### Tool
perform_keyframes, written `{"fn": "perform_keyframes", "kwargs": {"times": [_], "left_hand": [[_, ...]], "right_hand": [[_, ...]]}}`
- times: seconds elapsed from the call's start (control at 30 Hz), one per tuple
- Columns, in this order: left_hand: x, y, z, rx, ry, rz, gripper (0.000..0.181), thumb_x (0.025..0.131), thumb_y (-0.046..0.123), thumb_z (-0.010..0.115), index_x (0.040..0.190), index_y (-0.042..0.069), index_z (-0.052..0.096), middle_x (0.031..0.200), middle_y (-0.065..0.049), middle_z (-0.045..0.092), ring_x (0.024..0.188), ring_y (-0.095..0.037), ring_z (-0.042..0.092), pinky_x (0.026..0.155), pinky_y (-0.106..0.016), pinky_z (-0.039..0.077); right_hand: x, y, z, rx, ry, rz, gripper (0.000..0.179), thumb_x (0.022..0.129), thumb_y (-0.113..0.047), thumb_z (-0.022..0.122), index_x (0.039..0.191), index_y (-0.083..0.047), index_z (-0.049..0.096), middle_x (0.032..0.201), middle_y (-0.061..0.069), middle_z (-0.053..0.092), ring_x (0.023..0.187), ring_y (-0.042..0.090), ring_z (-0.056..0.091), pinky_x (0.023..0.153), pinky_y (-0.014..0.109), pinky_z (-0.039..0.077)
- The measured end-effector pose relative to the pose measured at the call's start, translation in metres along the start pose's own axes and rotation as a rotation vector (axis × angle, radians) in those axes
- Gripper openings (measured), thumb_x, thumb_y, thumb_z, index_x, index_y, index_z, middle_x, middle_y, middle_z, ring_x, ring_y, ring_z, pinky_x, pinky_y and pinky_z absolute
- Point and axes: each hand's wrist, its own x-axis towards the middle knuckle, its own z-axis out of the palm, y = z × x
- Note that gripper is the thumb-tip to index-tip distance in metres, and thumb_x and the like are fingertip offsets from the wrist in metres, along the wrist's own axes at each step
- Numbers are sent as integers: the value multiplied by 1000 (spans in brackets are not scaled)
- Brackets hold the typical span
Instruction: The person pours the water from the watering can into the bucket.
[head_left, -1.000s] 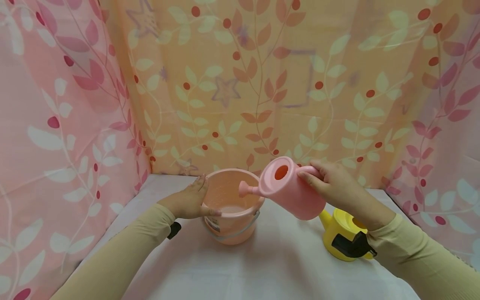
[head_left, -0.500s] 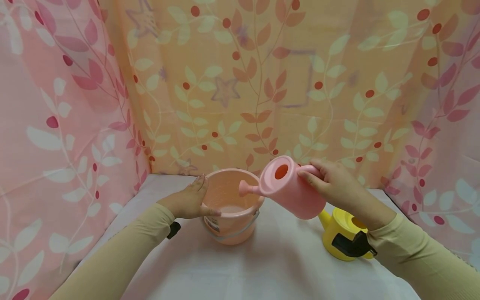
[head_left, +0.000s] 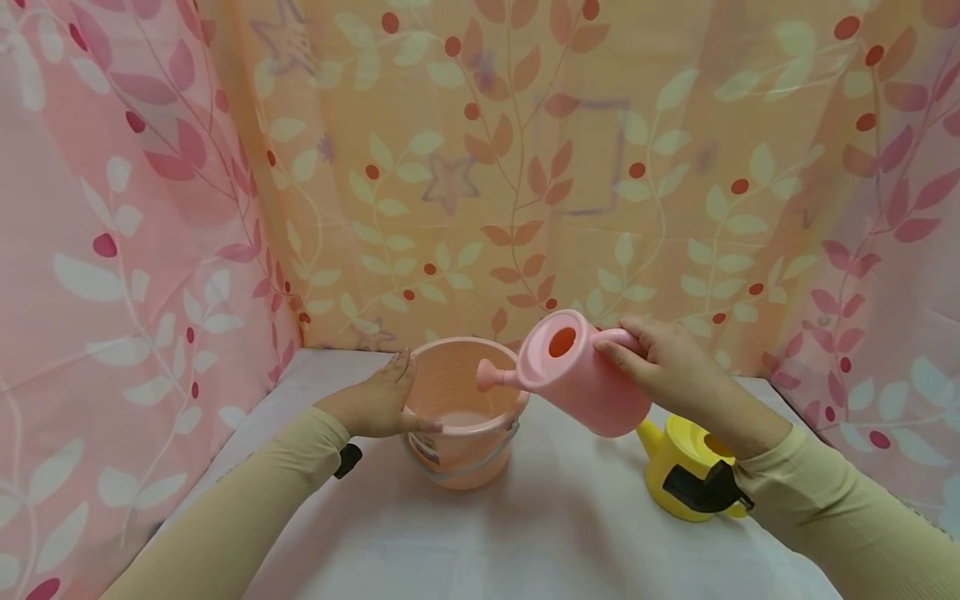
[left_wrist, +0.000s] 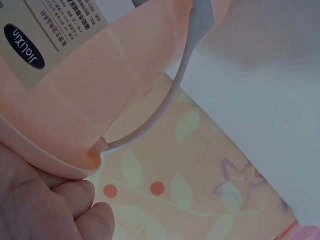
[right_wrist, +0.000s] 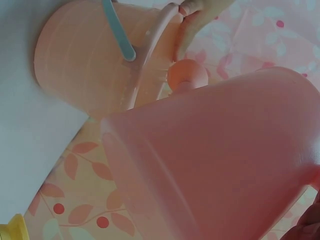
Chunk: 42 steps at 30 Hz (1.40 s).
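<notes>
My right hand [head_left: 667, 362] grips the handle of a pink watering can [head_left: 592, 387], which is held off the table and tipped to the left. Its spout ends in a round sprinkler head [head_left: 491, 377], over the mouth of a peach-coloured bucket [head_left: 468, 454]. Upright on the table, the bucket has its grey handle [left_wrist: 170, 100] hanging down. My left hand [head_left: 375, 404] holds the bucket's left rim, thumb along the front edge. In the right wrist view, the can's body [right_wrist: 215, 155] fills much of the picture and most of my right hand is out of sight.
A yellow watering can [head_left: 675, 483] stands on the white tabletop [head_left: 450, 550] at the right, partly behind my right wrist and its black strap. Leaf-patterned curtains [head_left: 480, 167] enclose the back and both sides.
The pink watering can has risen very slightly with my right hand, keeping about the same tilt. My left hand and the bucket stay in place.
</notes>
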Motion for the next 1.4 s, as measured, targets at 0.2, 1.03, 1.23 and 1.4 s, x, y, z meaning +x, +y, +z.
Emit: {"fn": "perform_keyframes", "kwargs": {"times": [0.2,1.03,1.23,1.4], "left_hand": [[0,-1,1,-1,4,4,121,70,79,45,143,-9,4,149,-26,-2,138,-37,1,110,-48,13],[-1,2,-2,-3,-1,1,120,71,78,47,142,-10,5,149,-26,-2,137,-38,2,110,-48,12],[-3,2,-3,-13,7,19,119,73,75,49,141,-12,6,148,-28,0,137,-40,2,109,-49,12],[-3,3,-3,-13,6,15,120,72,76,48,142,-11,5,148,-28,-1,137,-39,2,110,-49,12]], "right_hand": [[-1,0,1,-3,1,6,26,88,-36,58,90,-11,59,70,1,57,66,19,52,57,27,49],[0,0,2,-3,-4,12,26,88,-38,58,90,-13,59,71,1,58,68,19,53,59,27,49],[0,-1,3,17,-11,9,26,88,-39,58,93,-14,60,76,1,61,71,19,56,62,29,51],[-1,0,4,17,-9,7,26,88,-39,58,93,-13,60,75,1,61,70,19,55,62,29,51]]}}
